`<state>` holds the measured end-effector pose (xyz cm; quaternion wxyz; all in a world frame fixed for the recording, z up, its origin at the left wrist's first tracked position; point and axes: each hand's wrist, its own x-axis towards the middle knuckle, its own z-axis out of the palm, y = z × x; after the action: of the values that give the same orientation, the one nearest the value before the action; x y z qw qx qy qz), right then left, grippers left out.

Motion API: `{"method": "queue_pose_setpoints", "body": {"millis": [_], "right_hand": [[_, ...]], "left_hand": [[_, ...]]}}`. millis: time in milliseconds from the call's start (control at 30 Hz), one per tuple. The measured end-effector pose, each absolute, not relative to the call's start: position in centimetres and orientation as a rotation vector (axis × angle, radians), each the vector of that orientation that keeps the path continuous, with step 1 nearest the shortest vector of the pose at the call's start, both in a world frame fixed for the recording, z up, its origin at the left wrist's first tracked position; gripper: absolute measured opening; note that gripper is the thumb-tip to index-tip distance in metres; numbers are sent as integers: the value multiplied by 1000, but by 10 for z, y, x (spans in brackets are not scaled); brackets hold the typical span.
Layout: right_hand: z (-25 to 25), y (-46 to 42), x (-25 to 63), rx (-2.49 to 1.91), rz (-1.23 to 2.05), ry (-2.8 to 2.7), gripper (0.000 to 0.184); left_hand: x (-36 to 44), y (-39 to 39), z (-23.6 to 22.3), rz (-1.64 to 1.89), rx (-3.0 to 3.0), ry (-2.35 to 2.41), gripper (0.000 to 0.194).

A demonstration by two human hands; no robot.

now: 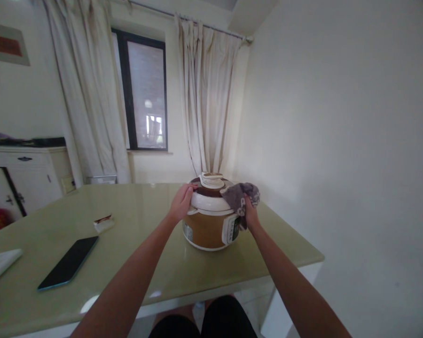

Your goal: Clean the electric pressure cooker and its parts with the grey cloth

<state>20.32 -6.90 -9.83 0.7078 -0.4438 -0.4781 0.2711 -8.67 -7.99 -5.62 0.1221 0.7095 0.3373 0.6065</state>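
An electric pressure cooker (206, 230) stands upright on the table, with a tan body, a white rim and a control panel facing front right. Its brown and white lid (211, 192) is on, topped by a white handle. My left hand (182, 202) grips the left edge of the lid, fingers resting over the rim. On the other side, my right hand (251, 210) is closed on a grey patterned cloth (237, 196), which lies against the right side of the lid and hangs down beside the panel. The cloth hides part of my right fingers.
The glossy greenish table (134, 211) carries a dark tablet (69, 263), a small white packet (103, 224) and a white object (2, 263) at the left edge. A plain wall (338, 141) rises along the right. A white cabinet (31, 171) stands far left.
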Motion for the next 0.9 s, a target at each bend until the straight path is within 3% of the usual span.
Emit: {"method": "queue_pose_setpoints", "body": {"millis": [167,233,367,500,633,700,800,900], "right_hand": [[-141,-113,169,-1049,88,-1153,80],[-130,-127,150,-1070,-159,-1320,85],[-67,-149,113,-1127,-413,-1896,75],[-8,-147,87,-1140,-284,-2083,75],[28,-124,107,-746,142,-2307,98],[44,-112,131,-581,425,-2398,106],[62,-93,158,-723,657,-2245,84],[69,-67,154,-993,390,-2031,48]], "left_hand": [[-90,-81,-57,1731,2071,1011,46],[-92,-81,-56,1707,2067,1028,50],[-95,-88,-44,1595,1985,1036,63],[-84,-119,-19,1690,1962,1005,62],[-75,-148,-8,1725,2455,1086,70],[-81,-146,-7,1599,2565,1112,60],[-102,-126,-2,1436,2558,1155,52],[-114,-104,10,1371,2616,1301,47]]}}
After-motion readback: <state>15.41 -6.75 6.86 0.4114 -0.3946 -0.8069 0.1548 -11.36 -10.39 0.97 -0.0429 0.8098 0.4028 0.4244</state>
